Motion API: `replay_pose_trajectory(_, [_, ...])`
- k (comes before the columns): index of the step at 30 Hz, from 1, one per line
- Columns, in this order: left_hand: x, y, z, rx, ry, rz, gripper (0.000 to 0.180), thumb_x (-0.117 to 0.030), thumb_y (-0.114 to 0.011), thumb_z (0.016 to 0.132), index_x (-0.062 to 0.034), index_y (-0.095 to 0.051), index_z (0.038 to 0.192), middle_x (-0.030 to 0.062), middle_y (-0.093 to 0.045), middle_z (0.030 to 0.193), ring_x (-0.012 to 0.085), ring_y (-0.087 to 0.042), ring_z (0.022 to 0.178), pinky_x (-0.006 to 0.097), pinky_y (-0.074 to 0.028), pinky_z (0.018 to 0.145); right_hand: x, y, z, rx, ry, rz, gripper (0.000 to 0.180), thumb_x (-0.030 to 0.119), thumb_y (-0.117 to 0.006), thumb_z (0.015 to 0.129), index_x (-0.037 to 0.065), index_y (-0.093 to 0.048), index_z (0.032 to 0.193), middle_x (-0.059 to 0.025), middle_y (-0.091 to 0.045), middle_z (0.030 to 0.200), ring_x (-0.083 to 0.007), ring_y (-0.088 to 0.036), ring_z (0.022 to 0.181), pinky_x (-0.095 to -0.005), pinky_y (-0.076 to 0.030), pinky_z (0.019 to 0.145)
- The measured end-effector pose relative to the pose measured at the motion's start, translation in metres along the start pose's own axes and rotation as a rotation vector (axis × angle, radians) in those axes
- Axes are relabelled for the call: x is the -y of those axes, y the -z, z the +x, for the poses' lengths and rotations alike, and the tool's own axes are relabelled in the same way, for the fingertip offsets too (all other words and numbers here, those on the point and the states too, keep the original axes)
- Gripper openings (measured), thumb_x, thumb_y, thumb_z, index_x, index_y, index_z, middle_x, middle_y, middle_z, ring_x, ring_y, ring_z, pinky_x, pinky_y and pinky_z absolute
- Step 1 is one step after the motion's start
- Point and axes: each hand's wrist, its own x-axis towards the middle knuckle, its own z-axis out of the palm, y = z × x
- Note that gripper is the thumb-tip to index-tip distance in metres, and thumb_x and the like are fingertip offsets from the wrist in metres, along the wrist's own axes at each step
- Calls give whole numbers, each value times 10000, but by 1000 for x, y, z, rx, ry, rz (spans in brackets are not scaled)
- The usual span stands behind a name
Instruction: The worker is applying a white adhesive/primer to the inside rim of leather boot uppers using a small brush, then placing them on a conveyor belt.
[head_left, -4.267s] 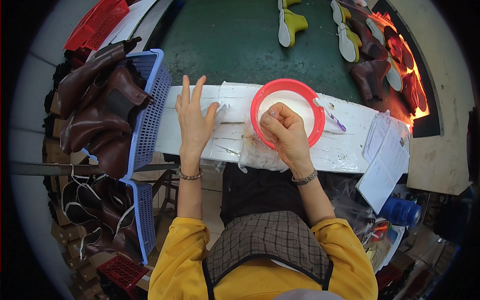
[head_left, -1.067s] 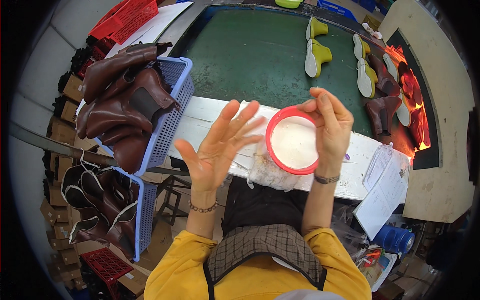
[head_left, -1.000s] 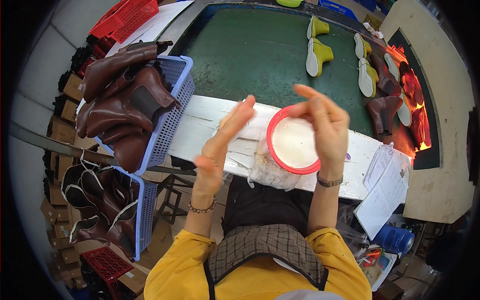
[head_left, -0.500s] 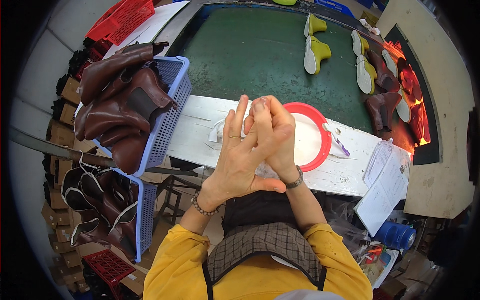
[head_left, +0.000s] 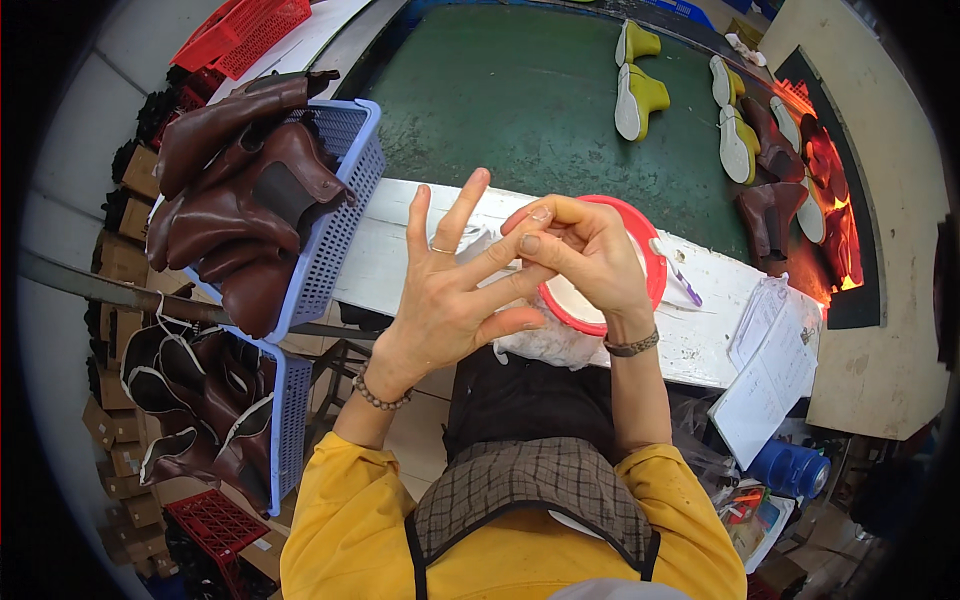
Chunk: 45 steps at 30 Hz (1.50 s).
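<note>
My left hand [head_left: 445,290] is raised over the white bench board [head_left: 380,265], its fingers spread, with a ring on one finger. My right hand [head_left: 600,258] pinches the end of one of the left hand's fingers between thumb and fingertips. Pale specks show on those fingertips. Behind and partly below my right hand stands a red-rimmed bowl [head_left: 657,262] with white liquid in it. A purple-handled brush [head_left: 681,278] leans at its right rim. Below the bowl, at the board's front edge, lies a crumpled white wad [head_left: 545,345], partly hidden by my left thumb.
At the left, a blue basket [head_left: 335,220] is heaped with brown boots [head_left: 235,200]; a second blue basket [head_left: 290,430] sits below. Beyond the board runs a green conveyor belt [head_left: 490,100] carrying yellow-green shoe forms [head_left: 642,95] and brown boots towards a glowing heater [head_left: 840,230]. Papers [head_left: 765,390] hang at right.
My hands have moved apart somewhat, the left one shifting left and spreading its fingers. The right hand now pinches a fingertip instead of overlapping the left hand. The white wad has come into sight.
</note>
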Motion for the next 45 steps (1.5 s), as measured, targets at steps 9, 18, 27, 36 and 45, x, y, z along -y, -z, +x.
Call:
replay_pose_trajectory(9, [-5, 10, 9, -71, -48, -137, 407, -549, -569, 950, -256, -812, 1096, 57, -684, 1320, 405, -445, 1415, 583, -226, 1199, 7, -22, 4, -219, 36, 58, 202, 87, -637, 956, -44, -717, 824, -44, -688, 726, -63, -585, 564, -204, -470, 517])
replay_pose_trajectory(18, [-6, 15, 5, -490, 481, -730, 318, -58, -700, 902, -2, -723, 1214, 137, -741, 1174, 273, -637, 1235, 369, -489, 1027, -1, -1, -1, -330, 110, 0, 367, 251, -498, 1082, -55, -698, 1115, -148, -739, 953, -187, -721, 800, -327, -606, 748])
replay_pose_trajectory(27, [-49, -38, 35, -567, 356, -429, 606, -118, -532, 1023, 74, -305, 1551, 204, -469, 1537, 297, -482, 1400, 373, -379, 1137, 31, -53, 44, -84, 203, -86, 599, 277, -396, 1090, -55, -268, 1572, -239, -303, 1629, -308, -340, 1498, -400, -307, 1200])
replay_pose_trajectory(36, [-7, -20, 63, -542, 479, -616, 594, -84, -470, 997, 41, -326, 1559, 230, -316, 1629, 354, -272, 1531, 437, -227, 1235, -11, -87, 1, -321, 383, -363, 649, 303, -354, 1105, -114, -173, 1567, -300, -311, 1596, -388, -339, 1484, -434, -263, 1208])
replay_pose_trajectory(45, [-10, -24, 38, -480, 191, -1843, 724, -440, -431, 1081, -7, -194, 1611, 188, -286, 1650, 313, -343, 1492, 447, -221, 1244, 27, -37, 27, 15, 224, 184, 552, 366, -466, 1093, -72, -514, 1426, -185, -656, 1308, -182, -641, 1153, -309, -505, 979])
